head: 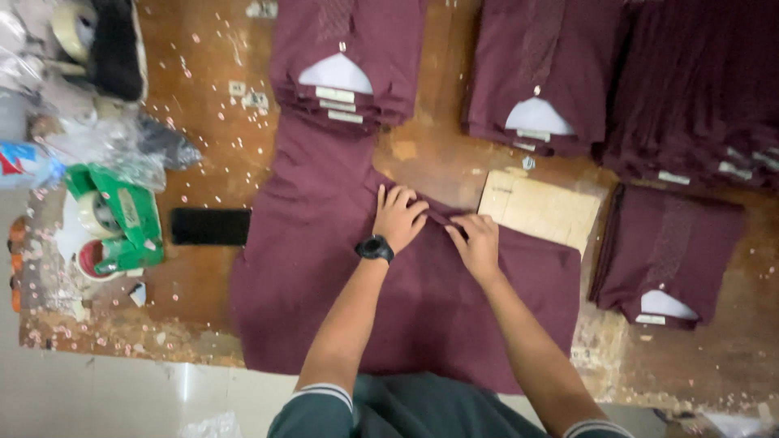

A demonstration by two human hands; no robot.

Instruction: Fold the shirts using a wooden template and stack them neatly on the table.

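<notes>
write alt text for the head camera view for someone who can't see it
Seen from above, a person's left hand and right hand press on a maroon garment spread over a worn wooden table. Stacks of folded maroon shirts lie beyond it, with a cardboard sheet to the right and a green tape dispenser and black phone to the left.

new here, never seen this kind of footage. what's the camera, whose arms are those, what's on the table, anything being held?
There is one picture, from a camera worn on a person's head, looking down at their own bare hands. The left hand, with a black watch at the wrist, and the right hand both press on a maroon garment spread on a worn wooden table, pinching a fold. Around it lie stacks of folded maroon garments, a wooden board, a black phone and a green tape dispenser.
</notes>
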